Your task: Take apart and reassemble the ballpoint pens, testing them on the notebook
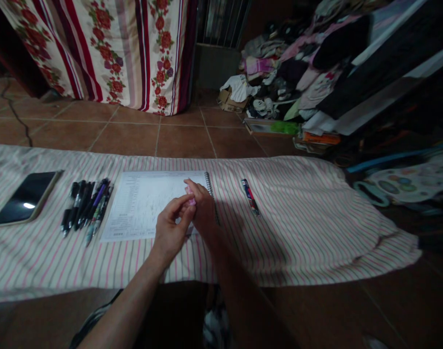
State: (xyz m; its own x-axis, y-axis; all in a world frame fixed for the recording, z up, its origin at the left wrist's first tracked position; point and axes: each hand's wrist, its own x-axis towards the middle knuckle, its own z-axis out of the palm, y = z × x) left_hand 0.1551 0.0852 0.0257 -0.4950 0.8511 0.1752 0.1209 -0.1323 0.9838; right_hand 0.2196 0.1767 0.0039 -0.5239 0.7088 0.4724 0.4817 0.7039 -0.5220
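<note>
Both hands meet over the right part of a spiral notebook, whose open page carries faint printed lines and text. My left hand is closed in a pinch, thumb and forefinger on a small pink object. My right hand is closed around the other side of that object, its fingers curled. The object's kind cannot be made out, as fingers cover much of it. To the right of the hands, apart from them, a dark pen with red and blue markings lies on the striped cloth.
Several pens lie grouped left of the notebook, with a smartphone beyond them. A striped cloth covers the low table. Behind are a floral curtain, a tiled floor and a clothes pile.
</note>
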